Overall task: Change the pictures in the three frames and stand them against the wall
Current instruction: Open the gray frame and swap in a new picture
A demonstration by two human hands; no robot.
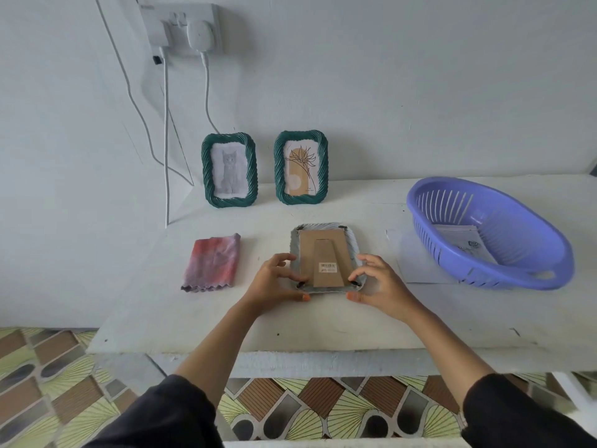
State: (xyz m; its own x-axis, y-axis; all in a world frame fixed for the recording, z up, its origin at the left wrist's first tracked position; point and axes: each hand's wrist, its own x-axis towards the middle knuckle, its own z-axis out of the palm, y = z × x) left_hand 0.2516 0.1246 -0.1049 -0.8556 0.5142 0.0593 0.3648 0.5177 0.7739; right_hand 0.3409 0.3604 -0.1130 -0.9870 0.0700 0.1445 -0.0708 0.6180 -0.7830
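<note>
Working at a white tabletop set against a pale wall, we grip the face-down grey frame near the front edge, with our left hand and right hand curled on its near corners. Its cardboard stand carries a barcode sticker, too small to read. The green cat frame and green flower frame stand at the back edge. A folded cloth lies left and a purple basket right.

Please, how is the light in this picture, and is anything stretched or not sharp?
Head view: soft, even light, with only faint shadows by the purple basket and the folded cloth; no glare on the cat frame or the flower frame; the wide lens seems to stretch the basket near the right border; the label on the face-down frame is too blurred to read.
</note>
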